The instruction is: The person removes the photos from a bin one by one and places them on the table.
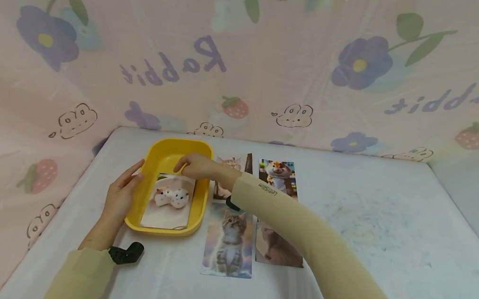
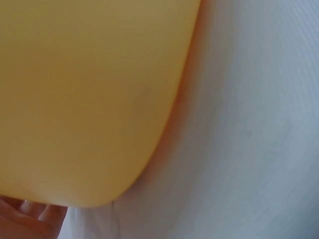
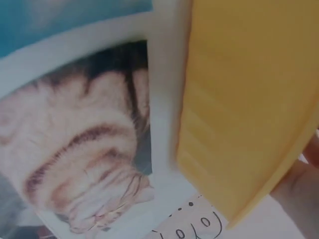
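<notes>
My left hand (image 1: 120, 198) at the left side of the yellow rounded rectangular tray (image 1: 204, 195), fingers fairly straight against its rim. My right hand (image 1: 196, 166) inside the tray, fingers bent down by the top edge of a rectangular picture card with two white spotted round figures (image 1: 170, 212); whether they pinch it, I cannot tell. Card lies in the tray. Right of the tray, on the white tabletop (image 1: 170, 284): a grey-kitten picture card (image 1: 229, 247).

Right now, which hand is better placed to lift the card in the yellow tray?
Probably the right hand: it is over the tray, near the card's far edge; the left hand is at the tray's left side.
</notes>
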Motion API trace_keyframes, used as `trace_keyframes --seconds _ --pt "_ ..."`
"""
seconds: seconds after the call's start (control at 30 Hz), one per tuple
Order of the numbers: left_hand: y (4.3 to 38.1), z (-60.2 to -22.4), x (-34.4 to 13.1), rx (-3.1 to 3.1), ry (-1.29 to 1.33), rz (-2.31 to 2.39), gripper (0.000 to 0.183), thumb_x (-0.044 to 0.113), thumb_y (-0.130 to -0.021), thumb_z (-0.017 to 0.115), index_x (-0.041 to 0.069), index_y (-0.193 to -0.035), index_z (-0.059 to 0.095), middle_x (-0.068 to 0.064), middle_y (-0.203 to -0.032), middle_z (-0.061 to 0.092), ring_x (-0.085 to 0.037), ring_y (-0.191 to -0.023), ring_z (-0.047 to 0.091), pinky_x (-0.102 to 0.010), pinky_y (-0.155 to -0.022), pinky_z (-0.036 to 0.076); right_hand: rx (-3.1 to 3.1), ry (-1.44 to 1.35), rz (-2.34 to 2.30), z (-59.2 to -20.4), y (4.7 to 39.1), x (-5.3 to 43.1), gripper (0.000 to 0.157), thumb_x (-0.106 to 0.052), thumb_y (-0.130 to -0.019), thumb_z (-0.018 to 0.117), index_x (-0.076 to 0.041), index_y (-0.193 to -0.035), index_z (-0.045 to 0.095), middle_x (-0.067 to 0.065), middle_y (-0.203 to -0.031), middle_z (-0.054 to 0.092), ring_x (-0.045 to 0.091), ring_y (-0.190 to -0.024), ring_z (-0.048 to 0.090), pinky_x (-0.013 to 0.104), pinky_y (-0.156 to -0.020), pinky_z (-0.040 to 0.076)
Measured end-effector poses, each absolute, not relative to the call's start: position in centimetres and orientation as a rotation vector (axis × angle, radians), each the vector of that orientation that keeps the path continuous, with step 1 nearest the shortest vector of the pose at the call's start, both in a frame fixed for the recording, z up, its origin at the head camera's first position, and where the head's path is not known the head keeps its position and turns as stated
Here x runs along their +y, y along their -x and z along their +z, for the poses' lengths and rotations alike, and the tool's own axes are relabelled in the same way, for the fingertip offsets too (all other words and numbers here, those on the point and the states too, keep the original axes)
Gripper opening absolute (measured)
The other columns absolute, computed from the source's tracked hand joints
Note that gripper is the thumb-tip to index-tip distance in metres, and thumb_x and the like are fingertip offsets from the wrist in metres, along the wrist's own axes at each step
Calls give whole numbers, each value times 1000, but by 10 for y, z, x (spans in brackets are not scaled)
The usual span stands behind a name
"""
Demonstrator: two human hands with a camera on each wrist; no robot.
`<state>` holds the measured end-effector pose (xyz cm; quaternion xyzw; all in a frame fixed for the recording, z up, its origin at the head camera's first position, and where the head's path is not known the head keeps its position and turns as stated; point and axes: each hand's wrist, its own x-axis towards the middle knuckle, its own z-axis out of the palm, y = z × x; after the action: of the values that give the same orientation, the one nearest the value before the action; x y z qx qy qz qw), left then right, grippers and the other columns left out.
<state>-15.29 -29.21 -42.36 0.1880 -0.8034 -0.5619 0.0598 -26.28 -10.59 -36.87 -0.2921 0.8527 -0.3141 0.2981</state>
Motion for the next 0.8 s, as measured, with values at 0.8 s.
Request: trace_keyframes --seconds 0.8 --pt "155 -426 -292 -2423 -586 -1707 49 44 -101 42 29 -147 39 -10 -137 44 -12 -109 45 -36 -103 40 2321 761 -700 -370 263 -115 33 -16 -95 55 -5 -124 64 8 -124 62 16 -96 54 25 -87 48"
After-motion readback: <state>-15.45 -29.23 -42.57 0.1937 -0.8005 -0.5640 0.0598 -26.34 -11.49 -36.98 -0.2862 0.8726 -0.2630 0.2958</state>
